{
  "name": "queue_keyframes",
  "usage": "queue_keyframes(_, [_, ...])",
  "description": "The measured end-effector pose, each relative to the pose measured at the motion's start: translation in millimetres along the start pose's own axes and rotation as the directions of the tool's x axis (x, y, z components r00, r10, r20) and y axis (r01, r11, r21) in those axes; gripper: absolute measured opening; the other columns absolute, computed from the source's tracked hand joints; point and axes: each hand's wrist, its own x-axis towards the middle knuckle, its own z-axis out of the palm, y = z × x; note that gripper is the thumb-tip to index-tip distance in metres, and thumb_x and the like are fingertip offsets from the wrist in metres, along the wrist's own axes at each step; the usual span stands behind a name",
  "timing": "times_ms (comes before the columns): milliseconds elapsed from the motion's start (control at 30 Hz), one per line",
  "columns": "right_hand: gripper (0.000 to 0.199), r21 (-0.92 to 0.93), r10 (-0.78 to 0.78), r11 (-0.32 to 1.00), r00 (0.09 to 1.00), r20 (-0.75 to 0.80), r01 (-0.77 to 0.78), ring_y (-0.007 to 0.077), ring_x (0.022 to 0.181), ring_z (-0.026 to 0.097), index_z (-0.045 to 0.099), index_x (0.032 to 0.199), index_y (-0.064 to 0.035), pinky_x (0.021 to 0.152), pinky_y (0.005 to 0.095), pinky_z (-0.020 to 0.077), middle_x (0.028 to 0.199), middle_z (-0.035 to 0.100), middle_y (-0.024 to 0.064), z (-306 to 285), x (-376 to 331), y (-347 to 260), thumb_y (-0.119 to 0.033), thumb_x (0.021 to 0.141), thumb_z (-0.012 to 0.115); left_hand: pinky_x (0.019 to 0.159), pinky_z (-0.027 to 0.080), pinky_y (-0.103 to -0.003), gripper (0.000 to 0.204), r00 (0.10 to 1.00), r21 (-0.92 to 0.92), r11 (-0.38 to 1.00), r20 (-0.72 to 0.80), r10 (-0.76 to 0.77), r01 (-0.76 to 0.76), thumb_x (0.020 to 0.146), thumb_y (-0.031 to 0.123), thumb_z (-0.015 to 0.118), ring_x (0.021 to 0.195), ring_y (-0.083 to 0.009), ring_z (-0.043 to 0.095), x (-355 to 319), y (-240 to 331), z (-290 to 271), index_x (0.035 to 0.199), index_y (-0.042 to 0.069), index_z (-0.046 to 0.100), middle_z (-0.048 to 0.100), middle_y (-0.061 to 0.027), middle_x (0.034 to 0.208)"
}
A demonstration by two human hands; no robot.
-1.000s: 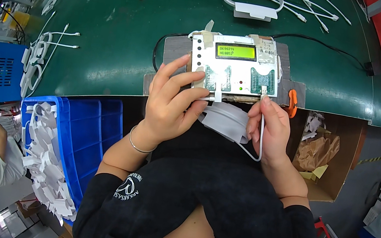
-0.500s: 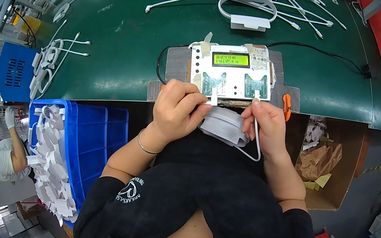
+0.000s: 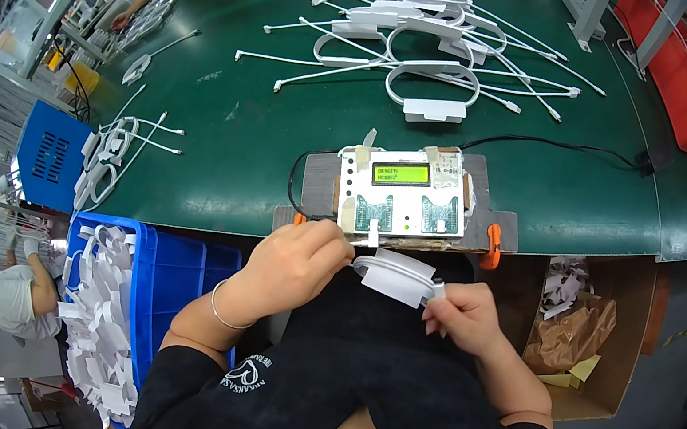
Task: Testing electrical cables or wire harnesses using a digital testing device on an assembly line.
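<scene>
A blue bin point(image 3: 172, 277) full of white strips sits at the left. The left hand point(image 3: 300, 262) is curled shut, pinching one end of a white cable bundle point(image 3: 397, 275). The bundle sits just below the tester box point(image 3: 405, 195) on the green surface point(image 3: 222, 132). The right hand point(image 3: 467, 315) pinches its other end. A cardboard box point(image 3: 610, 347) sits at the right.

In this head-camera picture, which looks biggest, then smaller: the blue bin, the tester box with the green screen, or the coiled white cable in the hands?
1. blue bin
2. tester box
3. coiled white cable, partly hidden by the hands
</scene>
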Motion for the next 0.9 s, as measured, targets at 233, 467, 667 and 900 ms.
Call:
queue_keyframes(233, [0.026,-0.008,-0.25,0.968,0.965,0.079,0.252,0.0074,0.046,0.053,0.063,0.072,0.002,0.043,0.0196,0.0401,0.06,0.062,0.0054,-19.6,24.0,-31.9,-0.014,0.089,0.054,0.061,0.046,-0.037,0.014,0.972,-0.05,0.996,0.219,0.085,-0.076,0.075,0.016,0.066,0.069,-0.026,0.057,8.6,-13.7,-2.8,0.084,0.009,0.057,0.053,-0.0075,0.072])
queue_keyframes(467, [0.045,0.1,-0.44,0.866,0.842,-0.313,0.49,0.0117,0.038,0.05,0.057,0.066,0.0008,0.033,0.0212,0.0354,0.051,0.055,0.0089,-73.1,57.9,-68.1,-0.038,0.09,0.056,0.043,0.042,-0.025,0.016,0.963,-0.544,0.834,-0.261,-0.069,-0.087,0.081,0.014,0.066,0.045,-0.0138,0.054,-4.0,-42.1,-54.6,0.071,0.005,0.057,0.052,-0.0027,0.049])
queue_keyframes(667, [0.033,0.413,-0.2,0.713,0.729,-0.654,0.567,0.008,0.047,0.042,0.058,0.089,-0.004,0.046,0.0209,0.0366,0.064,0.055,0.0035,-172.9,176.5,-106.9,-0.033,0.096,0.045,0.077,0.047,-0.024,0.03,0.666,-0.939,0.335,-0.298,-0.684,-0.076,0.09,0.017,0.056,0.093,-0.0169,0.061,67.0,-158.0,-64.3,0.114,-0.001,0.054,0.062,-0.0094,0.1])
queue_keyframes(900, [0.032,-0.05,-0.184,0.972,0.62,-0.763,0.228,0.0068,0.055,0.048,0.051,0.118,-0.004,0.05,0.0199,0.0408,0.078,0.059,0.0022,-204.5,202.4,-42.9,-0.022,0.091,0.056,0.102,0.035,-0.04,0.047,0.728,-0.11,0.884,-0.526,-0.44,0.454,0.081,0.015,0.062,0.122,-0.0336,0.043,66.8,-219.2,35.9,0.125,0.005,0.051,0.05,-0.0184,0.129])
